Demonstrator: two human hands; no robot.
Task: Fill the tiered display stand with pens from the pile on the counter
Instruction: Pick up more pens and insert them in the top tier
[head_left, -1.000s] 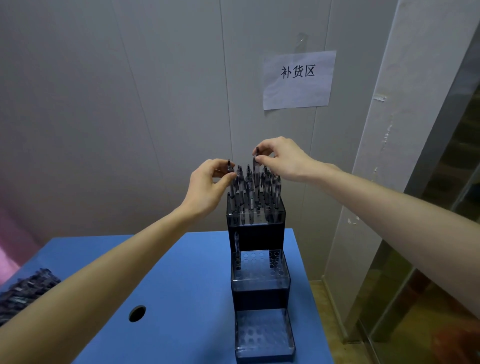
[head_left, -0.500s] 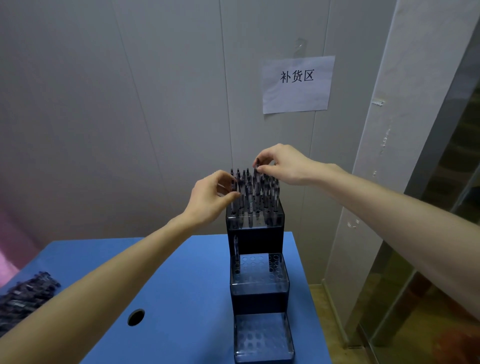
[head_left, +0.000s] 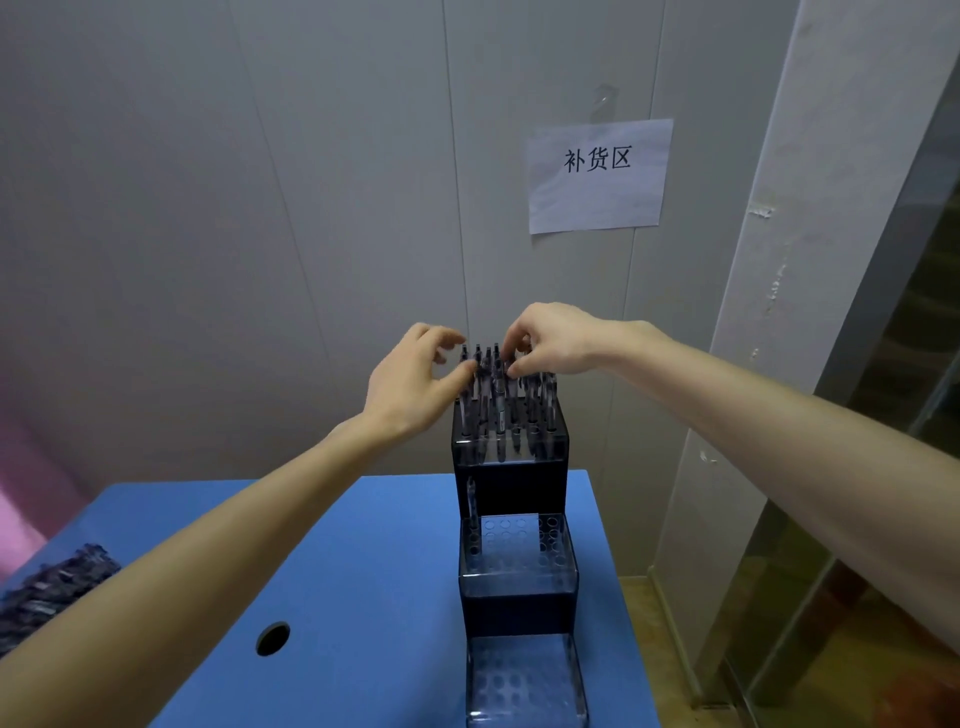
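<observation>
**Operator:** Three tiers on the display stand (head_left: 514, 577), and I judge only the top one close to full. Going left to right: the pile of pens (head_left: 49, 587) lies at the counter's left edge, well apart from the stand, so plenty of stock is left.

**Observer:** And your hands?

**Operator:** My left hand (head_left: 410, 382) is at the left side of the top tier, fingers narrowly curled, thumb and fingertips touching the tops of the outer pens. I cannot tell whether it actually pinches one. My right hand (head_left: 553, 340) is over the middle of the same cluster, fingers drawn narrow around a pen top; it looks like a pinch, though the tips are partly hidden among the pens.

**Observer:** What remains?

**Operator:** Most of it, I'd say. The pens in the top tier (head_left: 506, 400) stand upright and packed. The middle tier shows one pen (head_left: 471, 506) at its back left corner and otherwise open holes. The bottom tier shows only holes.

**Observer:** The surface and room?

**Operator:** A blue counter (head_left: 363, 545) with a round cable hole (head_left: 272, 638) near the front left. Behind it is a pale panelled wall with a paper sign (head_left: 597, 176) reading 补货区; to the right, a white pillar (head_left: 810, 260), then glass.
</observation>
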